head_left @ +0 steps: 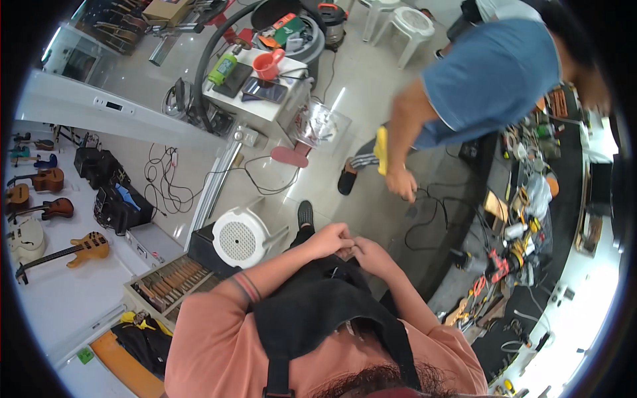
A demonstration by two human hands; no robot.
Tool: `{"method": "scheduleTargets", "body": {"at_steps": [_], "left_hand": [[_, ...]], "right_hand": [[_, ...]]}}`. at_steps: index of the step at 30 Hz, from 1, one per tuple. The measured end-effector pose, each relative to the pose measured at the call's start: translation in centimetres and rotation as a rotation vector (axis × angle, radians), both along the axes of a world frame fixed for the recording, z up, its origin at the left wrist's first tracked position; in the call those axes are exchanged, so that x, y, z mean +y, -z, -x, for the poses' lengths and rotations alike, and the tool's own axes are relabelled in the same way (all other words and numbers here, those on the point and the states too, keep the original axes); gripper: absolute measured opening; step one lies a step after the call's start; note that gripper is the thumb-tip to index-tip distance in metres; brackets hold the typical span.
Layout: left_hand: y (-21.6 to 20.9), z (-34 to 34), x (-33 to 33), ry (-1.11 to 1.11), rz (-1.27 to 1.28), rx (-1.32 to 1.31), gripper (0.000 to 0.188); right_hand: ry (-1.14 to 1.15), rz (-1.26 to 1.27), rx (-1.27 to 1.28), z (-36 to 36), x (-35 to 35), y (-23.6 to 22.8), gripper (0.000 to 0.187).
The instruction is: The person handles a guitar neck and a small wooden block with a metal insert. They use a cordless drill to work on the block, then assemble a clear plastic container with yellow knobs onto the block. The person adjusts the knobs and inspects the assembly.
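My left hand (331,240) and my right hand (371,256) meet in front of my black apron (305,308). The fingers of both are closed and drawn together at the tips. Whatever may be between them is hidden or too small to name. A white round-topped stool (240,239) stands to the left of my left hand. Ahead and to the right, a person in a blue shirt (494,73) leans toward the workbench, one hand (401,184) hanging low, apart from mine. Something yellow (381,151) shows beside that person's forearm.
A cluttered workbench (478,192) curves along the right, with a red power tool (497,265). Black cables (265,189) cross the floor. Ahead-left, a white cabinet (265,113) bears a red mug (268,65). A drawer of chisels (176,282) lies open at left.
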State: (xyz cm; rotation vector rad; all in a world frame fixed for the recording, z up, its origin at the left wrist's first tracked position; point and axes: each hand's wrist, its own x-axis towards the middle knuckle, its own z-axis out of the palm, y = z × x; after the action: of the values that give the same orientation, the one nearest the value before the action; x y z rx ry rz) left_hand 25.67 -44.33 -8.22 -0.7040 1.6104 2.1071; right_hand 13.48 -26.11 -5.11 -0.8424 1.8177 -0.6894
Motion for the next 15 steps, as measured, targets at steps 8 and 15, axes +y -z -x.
{"method": "scheduleTargets", "body": {"at_steps": [8,15], "left_hand": [[5.4,-4.7,-15.0,-0.598,0.077,-0.160,0.034],[11.3,-19.2,-17.7,-0.476,0.415,-0.684,0.042]], "right_hand": [[-0.192,0.028,-0.065,5.9,-18.6,17.8,0.027],[0.114,-0.464,0.343,18.2,-28.4,40.8,0.030]]}}
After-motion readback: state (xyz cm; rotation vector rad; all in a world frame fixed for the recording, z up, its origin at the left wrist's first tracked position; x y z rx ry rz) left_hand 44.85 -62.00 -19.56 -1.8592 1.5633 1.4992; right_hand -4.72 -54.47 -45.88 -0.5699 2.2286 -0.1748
